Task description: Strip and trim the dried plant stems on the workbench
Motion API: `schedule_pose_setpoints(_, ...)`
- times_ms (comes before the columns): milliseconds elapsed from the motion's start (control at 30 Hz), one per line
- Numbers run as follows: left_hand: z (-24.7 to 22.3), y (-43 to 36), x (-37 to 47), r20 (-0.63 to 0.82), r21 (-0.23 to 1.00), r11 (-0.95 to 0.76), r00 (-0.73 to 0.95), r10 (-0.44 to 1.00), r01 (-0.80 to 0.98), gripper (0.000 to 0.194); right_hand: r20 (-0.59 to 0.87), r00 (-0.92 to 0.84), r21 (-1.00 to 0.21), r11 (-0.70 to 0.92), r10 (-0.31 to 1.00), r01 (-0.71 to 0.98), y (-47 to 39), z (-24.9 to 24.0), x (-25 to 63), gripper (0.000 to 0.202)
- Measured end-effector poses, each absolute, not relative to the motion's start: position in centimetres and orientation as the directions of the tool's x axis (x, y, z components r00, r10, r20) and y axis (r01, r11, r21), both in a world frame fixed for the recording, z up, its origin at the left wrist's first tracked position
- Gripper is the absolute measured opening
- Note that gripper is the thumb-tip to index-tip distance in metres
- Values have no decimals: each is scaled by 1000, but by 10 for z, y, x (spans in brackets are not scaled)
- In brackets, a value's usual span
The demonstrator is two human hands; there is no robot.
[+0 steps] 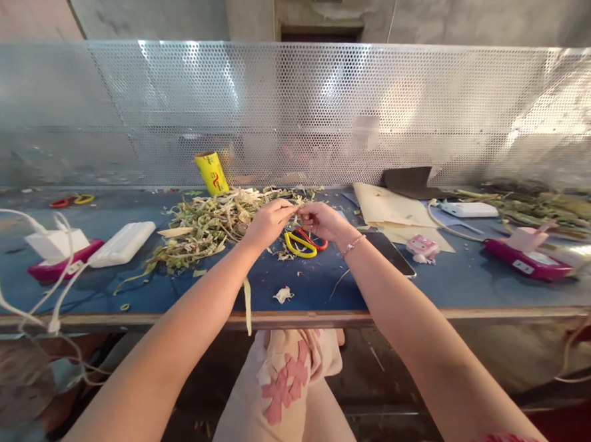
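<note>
My left hand (270,221) and my right hand (321,220) meet fingertip to fingertip above the table. Both are closed in a pinch, and whatever lies between the fingers is too small to make out. Just left of them, a heap of dried, pale green plant strips (210,219) spreads over the tabletop, partly hidden by my left hand. A pale strip (247,305) shows below my left forearm and hangs over the front edge. Under my right hand lie scissors with yellow and red handles (301,245); their blades are hidden.
The blue table (250,301) ends at a perforated metal screen (322,109). A yellow tube (211,173) stands behind the heap. Left are a white power bank (122,244) and cables; right are a phone (391,253), pink case (423,247), papers (394,207) and purple power strip (528,260).
</note>
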State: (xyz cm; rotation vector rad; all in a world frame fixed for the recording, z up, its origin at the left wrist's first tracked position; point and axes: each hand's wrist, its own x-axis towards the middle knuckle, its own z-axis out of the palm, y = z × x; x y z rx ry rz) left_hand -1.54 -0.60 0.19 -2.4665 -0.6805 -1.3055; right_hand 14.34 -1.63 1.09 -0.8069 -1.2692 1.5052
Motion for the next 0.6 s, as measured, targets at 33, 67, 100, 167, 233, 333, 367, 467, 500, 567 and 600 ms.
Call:
schedule_pose_setpoints(33, 2, -7, -14, 845, 48, -860, 439, 306, 507, 20, 156, -292, -966, 84, 944, -243, -16, 10, 143, 12)
schedule_pose_setpoints(67, 2, -9, -13, 852, 120, -864, 397, 342, 488, 18, 217, -277, -962, 156, 936, -225, -15, 9, 143, 10)
schedule_pose_setpoints(100, 3, -10, -13, 849, 199, -864, 358, 388, 463, 18, 271, -265, -954, 221, 926, -204, -15, 7, 142, 9)
schedule_pose_setpoints(167, 5, -14, -11, 817, 383, -836, 279, 505, 392, 18, 358, -252, -932, 329, 899, -150, -13, 6, 142, 6)
schedule_pose_setpoints(233, 6, -15, -10, 760, 557, -775, 194, 620, 298, 21, 418, -254, -907, 415, 872, -69, -12, 5, 141, 6)
schedule_pose_setpoints(333, 4, -11, -6, 648, 746, -654, 89, 756, 121, 17, 507, -253, -836, 542, 824, 90, -13, 4, 141, 7)
schedule_pose_setpoints(367, 3, -9, -5, 606, 792, -609, 69, 793, 48, 17, 535, -251, -805, 577, 807, 139, -14, 5, 141, 9)
schedule_pose_setpoints(467, 0, -4, -1, 511, 855, -504, 36, 859, -126, 29, 599, -234, -722, 643, 765, 254, -20, 7, 141, 12)
schedule_pose_setpoints(500, 0, -2, -1, 491, 862, -478, 43, 870, -169, 32, 615, -226, -700, 655, 755, 284, -22, 8, 142, 11)
schedule_pose_setpoints(567, 0, 0, -3, 458, 873, -428, 93, 884, -235, 32, 662, -225, -635, 695, 715, 338, -25, 10, 142, 10)
schedule_pose_setpoints(600, 1, 1, -4, 442, 880, -400, 135, 887, -255, 31, 688, -231, -596, 717, 688, 362, -26, 10, 142, 9)
